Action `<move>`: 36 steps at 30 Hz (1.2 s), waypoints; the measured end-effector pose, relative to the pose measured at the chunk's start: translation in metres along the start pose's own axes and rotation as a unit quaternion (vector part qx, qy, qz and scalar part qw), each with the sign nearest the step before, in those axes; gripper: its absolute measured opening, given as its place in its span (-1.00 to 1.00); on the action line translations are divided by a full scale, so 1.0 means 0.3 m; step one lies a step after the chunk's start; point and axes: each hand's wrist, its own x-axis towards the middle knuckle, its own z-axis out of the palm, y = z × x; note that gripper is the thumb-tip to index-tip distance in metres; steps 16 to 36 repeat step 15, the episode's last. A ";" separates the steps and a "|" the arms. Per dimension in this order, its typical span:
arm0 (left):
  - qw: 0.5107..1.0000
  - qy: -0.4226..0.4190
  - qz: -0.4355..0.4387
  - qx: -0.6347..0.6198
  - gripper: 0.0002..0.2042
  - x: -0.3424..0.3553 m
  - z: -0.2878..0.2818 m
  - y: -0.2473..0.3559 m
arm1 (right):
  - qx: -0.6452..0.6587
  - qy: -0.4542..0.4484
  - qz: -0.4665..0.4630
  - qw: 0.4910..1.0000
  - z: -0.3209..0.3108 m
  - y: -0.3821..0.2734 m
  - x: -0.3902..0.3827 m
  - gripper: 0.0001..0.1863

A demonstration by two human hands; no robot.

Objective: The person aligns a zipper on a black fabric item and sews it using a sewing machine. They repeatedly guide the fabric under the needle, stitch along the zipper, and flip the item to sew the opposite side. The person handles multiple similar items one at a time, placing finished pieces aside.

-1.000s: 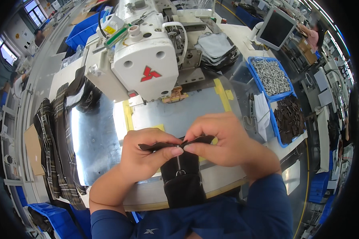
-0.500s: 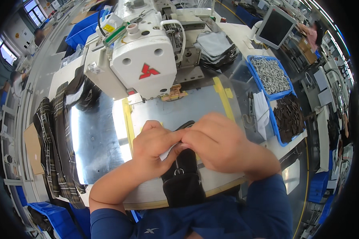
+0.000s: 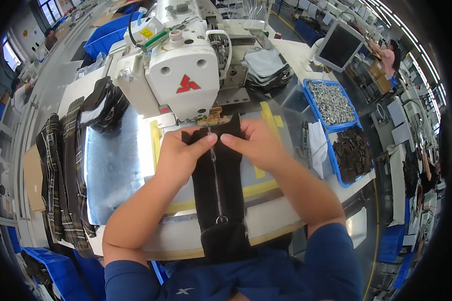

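Note:
A long black fabric piece (image 3: 232, 173) lies lengthwise before me, running from the sewing machine's working area back over the table edge toward my body. A metal zipper (image 3: 217, 186) runs down its middle, with a metal ring (image 3: 222, 219) near its lower end. My left hand (image 3: 180, 154) pinches its far left side, thumb on top and fingers mostly hidden beneath. On the far right side, my right hand (image 3: 260, 144) grips it the same way. The far end is spread between my hands, just short of the white sewing machine (image 3: 183, 65) and its presser area (image 3: 213, 118).
Plaid and dark fabric pieces (image 3: 68, 170) hang and lie at left. Behind the machine's right side sits a stack of grey-and-black pieces (image 3: 265, 65). Blue trays hold metal hardware (image 3: 331, 103) and small dark brown pieces (image 3: 352, 153). Scissors (image 3: 304, 140) lie near a white cloth (image 3: 317, 145).
Both hands have moved forward and apart, toward the machine. The black fabric piece, bunched up before, is now stretched out flat with its zipper showing.

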 end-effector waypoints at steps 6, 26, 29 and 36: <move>0.991 0.041 -0.107 -0.071 -0.75 0.108 0.016 -0.076 | -0.032 0.072 0.079 0.994 -0.003 0.080 0.034 -0.73; 0.818 0.010 0.099 0.567 -0.09 0.008 -0.031 -0.124 | -0.485 0.065 0.025 0.872 -0.044 0.146 0.086 -0.53; 0.818 0.010 0.099 0.567 -0.09 0.008 -0.031 -0.124 | -0.485 0.065 0.025 0.872 -0.044 0.146 0.086 -0.53; 0.818 0.010 0.099 0.567 -0.09 0.008 -0.031 -0.124 | -0.485 0.065 0.025 0.872 -0.044 0.146 0.086 -0.53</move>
